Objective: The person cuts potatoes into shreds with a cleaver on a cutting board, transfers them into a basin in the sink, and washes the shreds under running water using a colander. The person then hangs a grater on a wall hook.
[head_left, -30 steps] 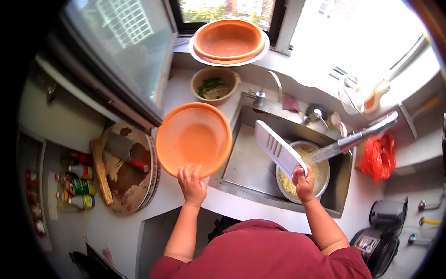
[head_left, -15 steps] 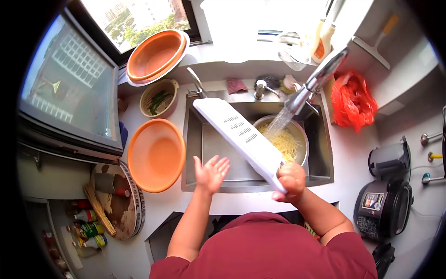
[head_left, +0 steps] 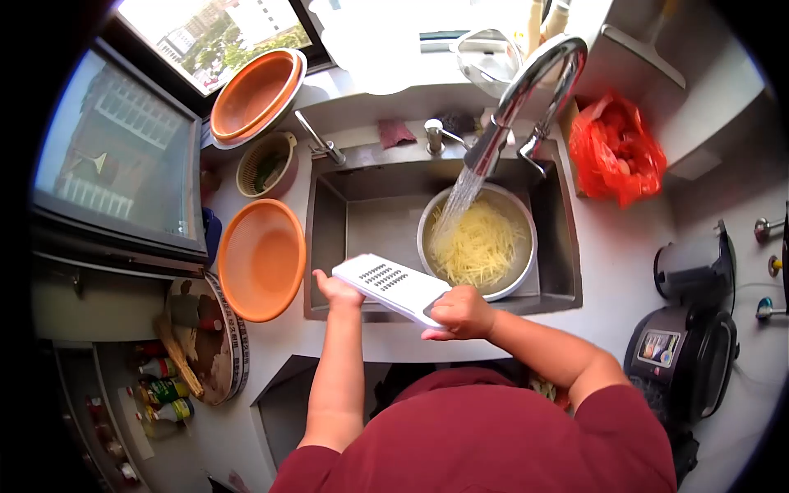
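Note:
A white grater (head_left: pixel 393 287) with rows of dark-edged holes is held slantwise over the sink's front edge. My right hand (head_left: pixel 463 312) is closed around its near right end. At the other end, my left hand (head_left: pixel 339 289) meets the grater with its palm turned up and thumb stretched out; its fingers are partly hidden by the grater. Behind the grater, a metal bowl (head_left: pixel 530 246) stands in the sink (head_left: pixel 370 209) with pale yellow shreds (head_left: pixel 478 245) in it. Water runs from the curved faucet (head_left: pixel 493 135) into this bowl.
Left of the sink stand an orange basin (head_left: pixel 263 259) and a beige basket (head_left: pixel 288 177) with greens; stacked orange bowls (head_left: pixel 255 94) sit behind. A red plastic bag (head_left: pixel 616 152) lies on the right, beyond a black cooker (head_left: pixel 682 361). An open window pane (head_left: pixel 123 156) juts in from the left.
The grater has swung down and toward me, from over the sink to its front edge. My left hand has shifted left and up to its far end. The camera view has shifted slightly.

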### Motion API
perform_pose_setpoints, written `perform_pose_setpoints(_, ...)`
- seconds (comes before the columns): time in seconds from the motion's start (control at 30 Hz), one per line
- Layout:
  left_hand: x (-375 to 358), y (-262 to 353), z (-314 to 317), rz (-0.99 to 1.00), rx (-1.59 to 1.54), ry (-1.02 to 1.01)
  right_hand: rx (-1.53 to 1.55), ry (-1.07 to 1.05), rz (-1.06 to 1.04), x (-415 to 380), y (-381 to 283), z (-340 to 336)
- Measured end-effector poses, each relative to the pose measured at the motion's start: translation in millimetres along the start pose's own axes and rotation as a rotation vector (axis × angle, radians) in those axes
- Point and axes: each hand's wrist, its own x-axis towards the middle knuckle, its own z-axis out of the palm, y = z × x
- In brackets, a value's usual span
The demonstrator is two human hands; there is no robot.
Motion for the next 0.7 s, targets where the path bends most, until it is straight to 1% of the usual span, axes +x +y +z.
perform_pose_setpoints(0.03,-10.4,0.5,-1.0,0.068,0.026,-0.166,-0.011,0.066,-0.017,10.7,-1.9,-15.1)
perform_pose_setpoints(0.07,-21.1,-2.4,-5.3,0.034,-0.038,-0.336,-0.012,0.133,-0.016,15.4,-8.2,-27.0)
perform_pose_setpoints(0.1,-20.0,2.2,-7.6,0.022,-0.047,-0.096,-0.026,0.119,-0.02,16.7,-15.0,-30.3)
perform_pose_setpoints(0.13,-14.2,7.2,-5.8,0.007,-0.057,0.131,-0.006,0.044,-0.031,13.4,-15.6,-18.6)
perform_pose_setpoints(0.17,-13.2,10.6,-7.4,-0.074,-0.122,-0.024,0.006,-0.028,-0.047,8.4,-11.2,2.4)
perform_pose_setpoints(0.2,-5.0,12.4,-11.0,0.056,0.132,-0.031,0.012,-0.097,-0.063,4.7,-9.4,18.7)
perform_pose_setpoints(0.23,0.0,14.5,-10.9,0.027,0.082,-0.054,-0.035,-0.064,-0.085,8.2,-15.3,21.1)
perform_pose_setpoints(0.27,5.2,16.6,-11.3,-0.005,0.032,-0.079,-0.048,0.019,-0.072,12.2,-16.1,18.8)
perform_pose_setpoints(0.3,10.9,19.2,-12.3,0.008,0.038,-0.084,-0.067,0.105,-0.055,26.6,-26.5,7.3)
perform_pose_setpoints(0.33,8.8,21.5,-19.6,-0.093,-0.042,-0.301,-0.096,0.196,-0.021,32.8,-36.5,1.1)
perform_pose_setpoints(0.37,13.0,25.1,-19.3,-0.069,0.055,-0.086,-0.1,0.234,-0.015,35.8,-43.4,4.2)
perform_pose_setpoints(0.4,21.9,28.2,-10.8,-0.056,0.169,0.106,-0.174,0.215,0.025,34.5,-49.2,16.1)
perform_pose_setpoints(0.43,32.0,34.1,-17.6,-0.166,0.077,-0.185,-0.074,0.174,0.123,24.0,-43.1,40.6)
perform_pose_setpoints(0.47,37.2,36.4,-15.7,-0.165,0.212,-0.223,-0.075,-0.035,0.226,18.7,-41.4,48.6)
perform_pose_setpoints(0.5,64.7,47.6,-28.4,-0.345,0.111,-0.212,-0.039,-0.026,0.318,14.2,-45.1,56.4)
perform_pose_setpoints(0.53,34.1,42.2,-12.8,-0.282,0.195,-0.208,0.051,0.009,0.374,19.4,-50.5,53.6)
perform_pose_setpoints(0.57,27.8,39.4,-11.0,-0.206,0.328,-0.233,0.063,0.111,0.37,22.3,-46.0,56.7)
perform_pose_setpoints(0.6,22.1,40.3,-18.6,-0.072,0.585,-0.296,0.111,0.116,0.45,35.4,-64.0,36.8)
perform_pose_setpoints(0.63,8.5,39.8,-20.6,0.122,0.795,-0.315,0.062,0.086,0.526,48.0,-79.8,17.9)
perform_pose_setpoints(0.67,2.8,56.1,-43.4,0.289,1.073,-0.851,0.033,0.053,0.604,56.8,-95.5,0.3)
perform_pose_setpoints(0.7,13.1,66.6,-45.4,0.18,1.049,-0.542,0.07,0.153,0.625,65.0,-109.2,-10.9)
